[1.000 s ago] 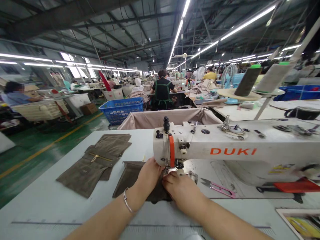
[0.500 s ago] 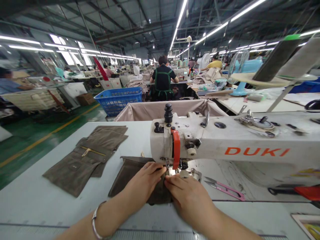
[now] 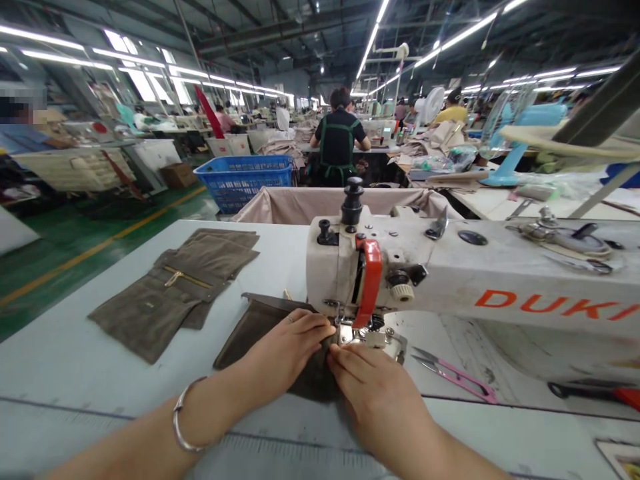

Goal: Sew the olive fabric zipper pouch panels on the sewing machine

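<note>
A dark olive-brown fabric piece (image 3: 250, 331) lies at the needle end of the white sewing machine (image 3: 435, 260). My left hand (image 3: 287, 350) rests on top of it, fingers together and pressing the cloth close to the presser foot. From the near right side, my right hand (image 3: 380, 393) grips the cloth's edge, its fingertips almost meeting those of the left. The needle and part of the seam are hidden behind the fingers and the orange guard (image 3: 369, 283). A small gold-coloured metal bit (image 3: 287, 294) shows behind the cloth.
Pink-handled thread snips (image 3: 463, 380) lie right of the presser foot. Left on the table are stacked olive fabric pieces (image 3: 150, 307), one with a gold zip. Beyond the table stand a pink cloth-lined bin (image 3: 290, 205) and a blue basket (image 3: 245, 179). A person (image 3: 340, 140) sits ahead.
The camera view has shifted, so the machine appears farther right and the table pieces slightly higher. Both hands stay on the cloth by the presser foot.
</note>
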